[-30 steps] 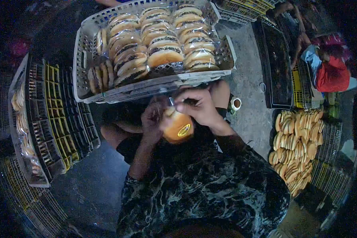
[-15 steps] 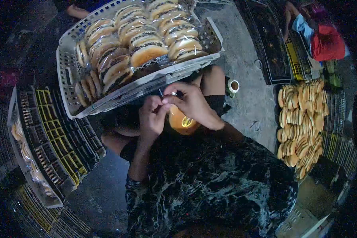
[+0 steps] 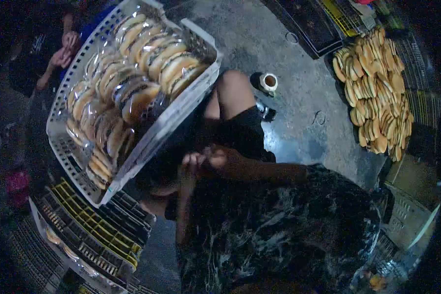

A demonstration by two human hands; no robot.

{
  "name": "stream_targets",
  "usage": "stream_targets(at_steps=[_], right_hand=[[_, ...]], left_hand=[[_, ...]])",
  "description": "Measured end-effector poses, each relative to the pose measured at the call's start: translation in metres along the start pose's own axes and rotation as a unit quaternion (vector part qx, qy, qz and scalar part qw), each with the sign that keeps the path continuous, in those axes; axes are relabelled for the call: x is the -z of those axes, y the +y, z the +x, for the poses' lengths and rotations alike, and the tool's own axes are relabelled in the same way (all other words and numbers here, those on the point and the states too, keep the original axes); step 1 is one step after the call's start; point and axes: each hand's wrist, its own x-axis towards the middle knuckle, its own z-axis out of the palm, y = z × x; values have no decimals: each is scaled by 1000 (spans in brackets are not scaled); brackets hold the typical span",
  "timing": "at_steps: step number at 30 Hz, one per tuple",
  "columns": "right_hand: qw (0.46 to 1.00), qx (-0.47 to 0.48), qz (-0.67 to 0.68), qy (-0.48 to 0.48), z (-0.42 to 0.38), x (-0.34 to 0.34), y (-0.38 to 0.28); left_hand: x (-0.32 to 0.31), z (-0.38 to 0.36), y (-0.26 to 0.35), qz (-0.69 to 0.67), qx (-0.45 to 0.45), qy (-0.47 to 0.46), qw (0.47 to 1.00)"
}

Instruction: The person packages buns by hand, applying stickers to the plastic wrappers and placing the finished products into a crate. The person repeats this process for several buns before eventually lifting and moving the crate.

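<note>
My left hand (image 3: pixel 192 165) and my right hand (image 3: pixel 217 158) are close together over my lap, in deep shadow and slightly blurred. Fingers on both are curled in. Whatever they may hold is too dark to make out. In front and to the left, a tilted white plastic crate (image 3: pixel 174 110) stands near my knees. Rows of filled buns in clear wrappers (image 3: pixel 142 100) fill it.
A cup (image 3: pixel 268 90) with brown liquid stands on the floor beyond my knee. Unwrapped buns (image 3: pixel 372 93) are piled at right. Black and yellow crates (image 3: pixel 98 220) lie at lower left. Another person's hands (image 3: pixel 66 51) show at upper left.
The view has swung, shifting the crate left and lower. My hands appear lower and darker. The round bun with a yellow label beneath my hands is out of sight now.
</note>
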Motion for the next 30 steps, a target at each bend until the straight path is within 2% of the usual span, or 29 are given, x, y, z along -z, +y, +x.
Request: stream_targets(at_steps=[2, 3, 4, 5, 7, 9, 10, 11, 12, 13, 15, 16, 17, 18, 19, 20, 21, 22, 23, 24, 25, 26, 27, 28, 29, 30], right_hand=[[995, -101, 16, 11, -15, 13, 30], [972, -222, -30, 75, -25, 33, 51], [929, -341, -56, 134, -34, 53, 73], [857, -466, -67, 208, -62, 58, 118], [811, -512, -284, 15, -131, 40, 200], [844, -460, -269, -64, -153, 34, 233], [854, -439, -263, -91, -156, 37, 240], [869, -436, -199, -125, -158, 39, 246], [878, -430, -134, -163, -166, 40, 254], [854, -486, -117, -144, -176, 36, 256], [782, -613, -55, -97, -209, 27, 251], [816, -520, -249, -53, -230, 22, 230], [821, -510, -249, -62, -235, 23, 240], [803, -541, -236, -87, -245, 18, 252], [781, -572, -221, -115, -238, 19, 241], [785, -567, -220, -121, -230, 29, 236], [785, -566, -216, -127, -202, 51, 207], [773, -543, -294, -145, -227, 38, 225], [752, -520, -371, -160, -248, 27, 240], [739, -439, -467, -206, -336, -17, 322], [707, -353, -566, -237, -317, -12, 310], [798, -434, -339, -244, -294, 22, 314], [843, -466, -180, -199, -228, 62, 260], [868, -480, 1, -129, -170, 91, 202], [877, -437, 189, -70, -112, 109, 147], [849, -434, 302, -28, -50, 133, 79]], left_hand=[[-8, 19, -1, 39, -55, 35, 997], [-13, 25, -3, 69, -90, 52, 992], [-19, 31, -7, 104, -129, 68, 984], [-25, 33, -10, 141, -173, 83, 971], [-36, 33, -14, 246, -282, 119, 919], [-45, 31, -10, 331, -372, 164, 851], [-53, 32, 1, 350, -389, 191, 830], [-62, 32, 12, 340, -357, 237, 837], [-60, 37, 6, 340, -358, 245, 834], [-56, 43, -7, 170, -286, 280, 900], [-59, 46, -3, -12, -209, 314, 926], [-58, 49, 2, 51, -222, 340, 912], [-60, 48, 12, 114, -229, 367, 894], [-81, 37, 44, -42, -179, 333, 925], [-72, 45, 28, 37, -208, 403, 891], [-61, 49, 14, 139, -291, 394, 861], [-59, 46, 13, 192, -324, 382, 844], [-59, 44, 18, 242, -359, 370, 822], [-63, 41, 24, 214, -278, 386, 853], [-67, 37, 31, 184, -194, 398, 878], [-67, 33, 33, 183, -190, 395, 880], [-64, 32, 37, 216, -262, 399, 852], [-64, 29, 41, 247, -327, 400, 820], [-65, 23, 48, 263, -330, 392, 818], [-67, 22, 49, 259, -327, 387, 823], [-68, 23, 50, 284, -366, 370, 806]])
